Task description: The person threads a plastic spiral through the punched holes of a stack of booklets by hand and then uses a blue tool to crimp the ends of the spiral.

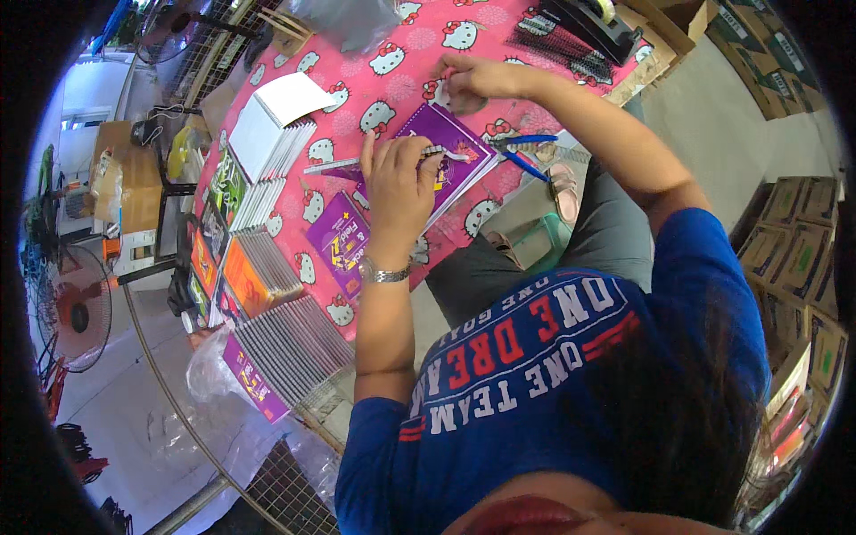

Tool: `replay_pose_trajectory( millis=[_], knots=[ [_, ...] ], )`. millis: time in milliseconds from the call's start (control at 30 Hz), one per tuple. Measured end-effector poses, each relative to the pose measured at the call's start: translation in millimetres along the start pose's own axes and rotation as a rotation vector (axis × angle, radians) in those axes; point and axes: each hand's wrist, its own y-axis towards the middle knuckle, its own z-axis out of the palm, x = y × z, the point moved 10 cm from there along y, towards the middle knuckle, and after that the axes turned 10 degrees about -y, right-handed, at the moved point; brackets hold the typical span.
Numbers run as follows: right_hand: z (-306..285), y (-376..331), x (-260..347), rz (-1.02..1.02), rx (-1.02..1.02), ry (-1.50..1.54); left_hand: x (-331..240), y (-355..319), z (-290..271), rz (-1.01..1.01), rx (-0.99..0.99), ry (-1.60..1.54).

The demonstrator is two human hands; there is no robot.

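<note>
The left hand (401,183) is gripping a slim pale strip (334,167), its fingers closing around the middle and both ends showing beyond them; whether the strip is a loose piece or a booklet's edge, one cannot tell; a metal wristwatch (385,275) is circling that wrist. The strip is lying across the view above a stack of purple wire-bound notebooks (448,134), which is sitting near the worktop's near edge. The right hand (479,80) is hovering past the notebooks' far corner, its fingers curling inward; whether they are pinching anything, one cannot tell. Blue-handled pliers (535,139) are lying just beside the notebooks; a purple booklet (339,236) is resting to the left, near the left forearm. Along the left side of the pink worktop (352,67), white-covered notebooks (263,143), orange notebooks (259,275) and a long row of purple-covered notebooks (290,352) are standing in order; a black tape dispenser (584,28) is occupying the far right.
</note>
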Motion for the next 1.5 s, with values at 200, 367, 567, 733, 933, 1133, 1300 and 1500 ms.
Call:
replay_pose_trajectory(
  millis=[200, 367, 567, 733, 933, 1133, 1300, 1500],
  knots=[
    [-0.8, 25.3, -37.9, -0.575, -0.159, -1.232, 8.6, -2.2, -9.9, -0.091, -0.002, 0.194],
    [2.8, -12.2, 41.8, -0.278, -0.168, -0.430, 44.1, -27.6, -18.0, -0.195, -0.104, 0.071],
    [56.1, -56.6, 70.5, -0.312, 0.374, -0.472, 20.4, -13.3, -11.8, -0.121, -0.113, 0.171],
    [52.2, -54.2, 85.1, -0.436, 0.374, -0.109, 23.0, -7.2, -9.8, -0.174, -0.086, 0.130],
    [57.3, -39.9, 81.4, -0.359, 0.299, -0.365, 20.3, -7.1, -9.7, -0.146, -0.085, 0.230],
    [71.1, -46.1, 99.0, -0.456, 0.467, -0.072, 20.0, -11.4, -14.7, -0.134, -0.145, 0.108],
    [81.5, -29.9, 57.6, -0.162, 0.522, -0.142, 14.6, -19.0, -17.6, -0.191, -0.225, 0.185],
    [77.2, -39.3, 112.3, -0.450, 0.535, 0.497, 52.9, -31.4, -48.8, -0.156, -0.257, 0.158]
  ],
)
